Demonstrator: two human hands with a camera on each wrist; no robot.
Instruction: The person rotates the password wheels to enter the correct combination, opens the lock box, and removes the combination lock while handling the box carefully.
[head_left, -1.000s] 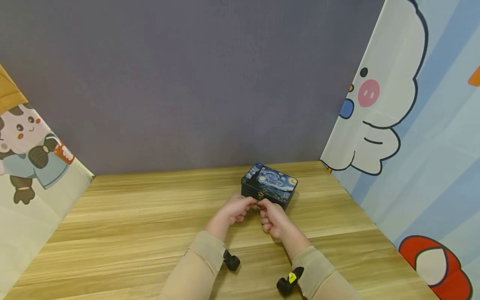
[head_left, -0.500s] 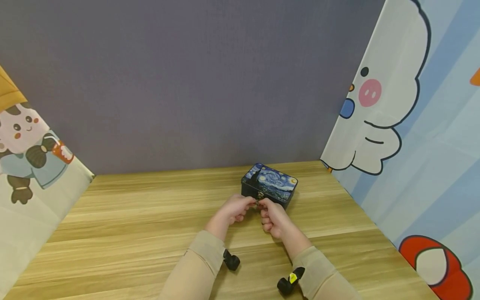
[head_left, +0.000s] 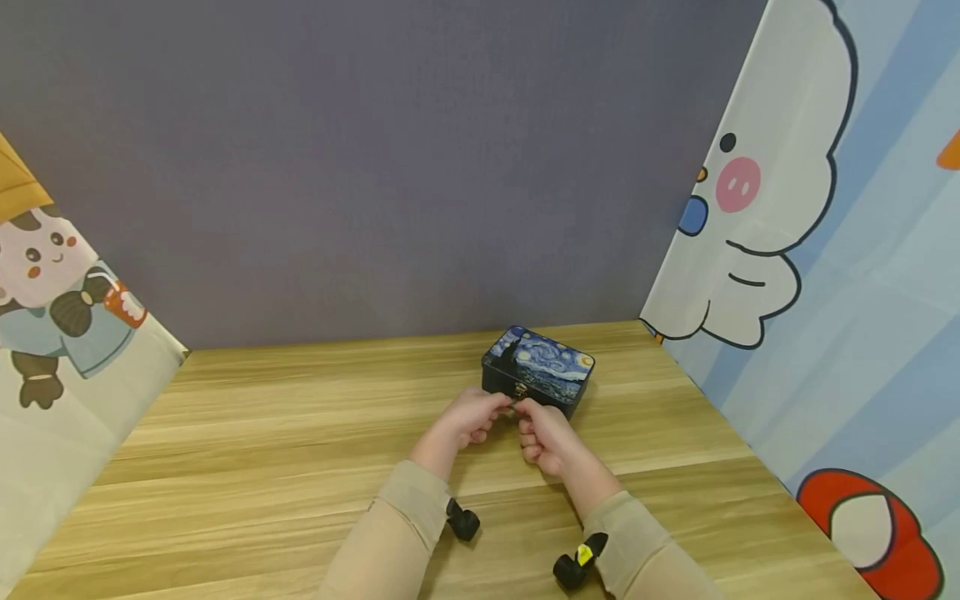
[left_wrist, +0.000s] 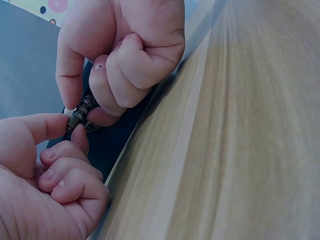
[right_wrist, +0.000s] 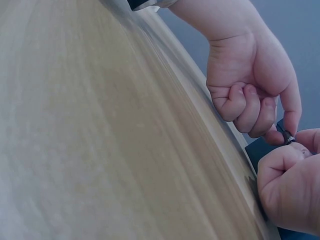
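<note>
In the left wrist view a small bronze-coloured combination padlock with ringed number dials sits between both hands' fingertips. My left hand pinches one end with thumb and forefinger, its other fingers curled in. At the opposite end my right hand pinches the lock the same way. Just behind them stands a dark box with a blue swirling night-sky painting on its lid, lid down. A metal clasp shows on its front, above the fingers. Fingertips hide most of the lock in the head view.
The box stands on a wood-grain table towards its back right. A grey panel rises behind the table. Cartoon-printed curtains hang at the left and right. Small black devices are strapped at both wrists.
Both hands stay at the box front, pinching the padlock, with only slight finger shifts. The box has not moved.
</note>
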